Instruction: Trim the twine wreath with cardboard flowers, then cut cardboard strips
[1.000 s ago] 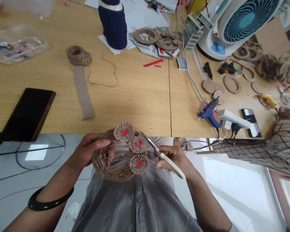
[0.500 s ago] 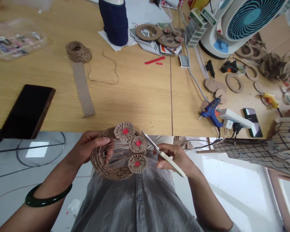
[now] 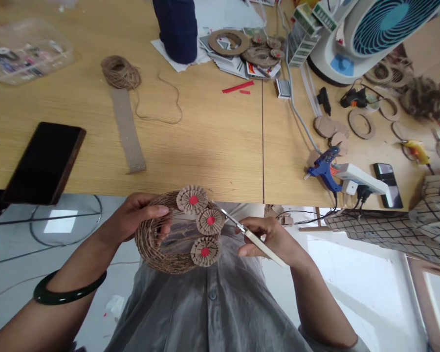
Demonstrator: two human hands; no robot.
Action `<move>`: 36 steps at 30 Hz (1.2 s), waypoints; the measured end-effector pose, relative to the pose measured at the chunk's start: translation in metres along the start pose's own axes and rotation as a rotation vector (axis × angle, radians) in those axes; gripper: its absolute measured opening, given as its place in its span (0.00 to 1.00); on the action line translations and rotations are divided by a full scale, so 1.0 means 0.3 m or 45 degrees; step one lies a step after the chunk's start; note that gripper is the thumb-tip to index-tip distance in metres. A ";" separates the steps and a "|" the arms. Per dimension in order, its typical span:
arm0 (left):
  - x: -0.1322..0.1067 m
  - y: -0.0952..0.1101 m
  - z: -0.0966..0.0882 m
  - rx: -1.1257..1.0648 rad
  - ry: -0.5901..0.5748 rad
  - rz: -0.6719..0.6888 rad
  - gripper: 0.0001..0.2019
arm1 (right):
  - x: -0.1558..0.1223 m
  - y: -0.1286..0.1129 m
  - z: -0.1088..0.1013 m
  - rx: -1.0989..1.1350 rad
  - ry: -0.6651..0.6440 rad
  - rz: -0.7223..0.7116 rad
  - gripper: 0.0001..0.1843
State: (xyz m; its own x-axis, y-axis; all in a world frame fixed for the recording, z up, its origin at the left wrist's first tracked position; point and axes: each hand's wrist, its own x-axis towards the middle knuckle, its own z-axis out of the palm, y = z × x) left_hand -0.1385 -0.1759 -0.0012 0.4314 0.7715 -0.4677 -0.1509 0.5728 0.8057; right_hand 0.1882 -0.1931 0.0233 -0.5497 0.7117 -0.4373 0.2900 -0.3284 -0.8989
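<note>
My left hand (image 3: 141, 217) grips the left side of a twine-wrapped wreath (image 3: 150, 252), thumb on the front and fingers through the ring. Three pleated brown rosettes (image 3: 209, 221) with red round centres sit along the wreath's right side. Closed around a pair of scissors (image 3: 258, 242) with pale handles, my right hand (image 3: 266, 237) is to the right of the wreath. The metal blades point up and left, their tips by the middle rosette; whether they touch it I cannot tell. Both hands are over my lap, just below the table edge.
On the table (image 3: 205, 146) lie a twine ball (image 3: 120, 72), a brown fabric strip (image 3: 128, 132), red paper strips (image 3: 238, 87) and a dark tablet (image 3: 44, 164). Rightward are a blue glue gun (image 3: 324, 168), a power strip (image 3: 363, 181), cardboard rings (image 3: 361, 124) and a fan (image 3: 352, 49). Someone's checked sleeve (image 3: 429, 200) shows at right.
The view has shifted slightly, so the table items sit a little higher and farther right. The wreath has tilted a little in my left hand; both hands keep their holds.
</note>
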 end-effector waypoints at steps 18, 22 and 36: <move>0.016 0.007 0.004 -0.039 -0.056 -0.009 0.14 | 0.005 -0.004 -0.008 -0.012 -0.039 0.019 0.23; 0.018 0.007 0.005 -0.065 -0.075 0.006 0.13 | 0.003 0.003 -0.007 -0.003 -0.046 0.029 0.21; 0.015 0.007 -0.005 0.002 0.004 -0.024 0.14 | 0.006 0.007 -0.008 0.028 0.007 0.022 0.22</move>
State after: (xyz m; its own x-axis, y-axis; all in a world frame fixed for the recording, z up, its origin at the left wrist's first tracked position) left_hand -0.1382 -0.1707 -0.0021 0.4316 0.7611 -0.4841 -0.1412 0.5871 0.7971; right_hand 0.1898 -0.1910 0.0208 -0.5404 0.7092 -0.4527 0.2819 -0.3544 -0.8916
